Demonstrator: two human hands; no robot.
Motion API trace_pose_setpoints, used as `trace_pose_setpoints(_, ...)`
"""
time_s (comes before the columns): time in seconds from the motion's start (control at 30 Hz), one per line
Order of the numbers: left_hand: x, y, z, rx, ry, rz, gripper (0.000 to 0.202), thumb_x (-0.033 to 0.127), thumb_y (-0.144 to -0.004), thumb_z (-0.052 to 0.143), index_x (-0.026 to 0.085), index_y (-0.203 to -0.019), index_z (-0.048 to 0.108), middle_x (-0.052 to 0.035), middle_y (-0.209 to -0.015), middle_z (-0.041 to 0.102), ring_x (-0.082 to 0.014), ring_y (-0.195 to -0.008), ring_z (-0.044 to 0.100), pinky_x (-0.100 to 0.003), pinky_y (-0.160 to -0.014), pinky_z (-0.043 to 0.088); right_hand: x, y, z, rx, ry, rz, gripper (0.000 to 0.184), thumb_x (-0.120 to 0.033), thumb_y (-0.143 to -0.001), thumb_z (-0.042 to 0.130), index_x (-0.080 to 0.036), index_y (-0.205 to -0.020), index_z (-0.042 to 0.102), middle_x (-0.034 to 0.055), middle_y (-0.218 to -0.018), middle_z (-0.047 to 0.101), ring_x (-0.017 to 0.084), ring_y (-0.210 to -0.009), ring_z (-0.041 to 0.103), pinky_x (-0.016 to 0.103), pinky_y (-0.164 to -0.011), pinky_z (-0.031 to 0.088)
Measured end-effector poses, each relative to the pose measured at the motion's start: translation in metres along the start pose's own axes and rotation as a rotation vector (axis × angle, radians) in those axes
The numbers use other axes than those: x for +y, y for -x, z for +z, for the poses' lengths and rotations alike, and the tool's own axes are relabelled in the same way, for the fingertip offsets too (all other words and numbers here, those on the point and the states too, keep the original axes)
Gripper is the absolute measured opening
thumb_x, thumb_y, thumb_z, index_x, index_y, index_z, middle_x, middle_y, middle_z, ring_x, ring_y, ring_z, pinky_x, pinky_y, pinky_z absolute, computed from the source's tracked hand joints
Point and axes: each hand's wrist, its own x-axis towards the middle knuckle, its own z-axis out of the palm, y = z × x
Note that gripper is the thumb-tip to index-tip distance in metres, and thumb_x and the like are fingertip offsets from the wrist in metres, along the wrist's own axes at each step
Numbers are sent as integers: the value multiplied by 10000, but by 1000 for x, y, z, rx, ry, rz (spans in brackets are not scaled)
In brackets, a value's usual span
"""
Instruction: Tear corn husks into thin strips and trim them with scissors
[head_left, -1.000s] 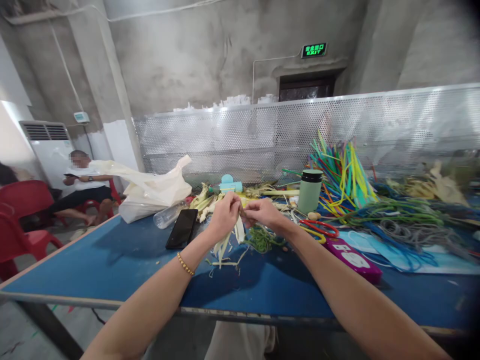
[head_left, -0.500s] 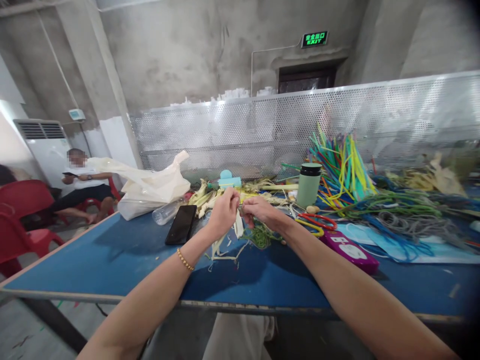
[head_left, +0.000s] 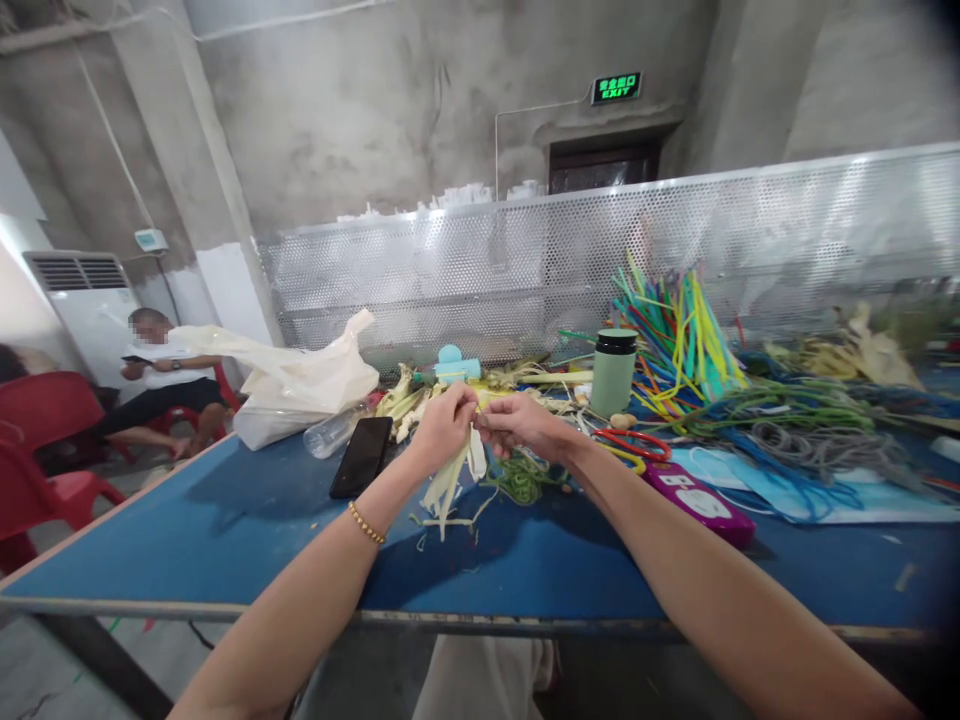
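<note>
My left hand (head_left: 448,420) is closed, thumb and fingers pinching pale strips that look like corn husk (head_left: 448,482), which hang below it over the table. My right hand (head_left: 519,422) almost meets it, its fingers pinched at the upper end of the same strips. The exact spot between the fingertips is too small to make out. Just beneath my right hand lies a tangle of green cord (head_left: 523,478). More pale husk pieces (head_left: 405,400) are heaped behind my left hand, close to a light blue object (head_left: 457,368).
A black phone (head_left: 361,458), a clear plastic bottle (head_left: 330,432) and a white bag (head_left: 307,385) lie left. At right stand a green tumbler (head_left: 613,375), a purple box (head_left: 697,505), colourful strips (head_left: 694,345) and tangled cords (head_left: 825,445). A seated person (head_left: 161,370) is beyond the table.
The pale strips now hang lower and spread wider beneath my left hand. Both hands stay close together with their fingers pinched. The view has shifted slightly.
</note>
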Motion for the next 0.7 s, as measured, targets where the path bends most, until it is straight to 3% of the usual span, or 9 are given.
trace_pose_setpoints(0.13, -2, 1, 0, -30, -7, -14, 86, 147, -843, 450, 182, -789, 507, 13, -656, 579, -119, -590, 487, -252, -597, 358, -3, 2, -2, 12, 26, -31, 253, -378, -795, 629, -134, -728, 609, -2, -608, 606, 24, -347, 356, 178, -337, 223)
trace_pose_setpoints(0.23, -3, 1, 1, -19, -27, -18, 82, 155, -838, 464, 185, -775, 508, 20, -634, 561, -118, -570, 467, -253, -576, 340, -8, 3, 0, 32, 24, -14, 362, -454, -852, 537, -122, -735, 619, 7, -593, 585, 16, -347, 271, 188, -346, 151)
trace_pose_setpoints(0.3, -4, 1, 2, -7, -4, -37, 58, 141, -826, 472, 187, -809, 503, 26, -630, 553, -120, -571, 480, -255, -584, 350, -11, 3, 1, 57, 67, -8, 362, -453, -841, 544, -120, -724, 627, -6, -562, 555, 18, -359, 252, 189, -357, 136)
trace_pose_setpoints(0.4, -5, 0, 2, 4, 57, -60, 101, 105, -797, 481, 187, -856, 482, 32, -644, 544, -120, -585, 505, -252, -593, 370, -16, 4, 4, 134, 161, -37, 206, -313, -760, 607, -134, -659, 617, -31, -505, 514, 30, -386, 290, 188, -376, 164)
trace_pose_setpoints(0.5, -5, -1, 3, -16, 67, -43, 119, 72, -767, 473, 184, -806, 473, 34, -644, 513, -110, -584, 482, -239, -573, 358, -18, 4, 6, 183, 212, -41, 147, -215, -713, 568, -135, -601, 619, -29, -473, 504, 38, -389, 314, 197, -388, 191)
trace_pose_setpoints(0.7, -8, -1, 2, -56, 27, -14, 119, 57, -741, 469, 170, -775, 489, 29, -652, 506, -105, -591, 454, -237, -576, 352, -12, 1, 1, 165, 114, 5, 167, -221, -703, 539, -127, -599, 629, -22, -464, 507, 34, -361, 293, 198, -367, 153)
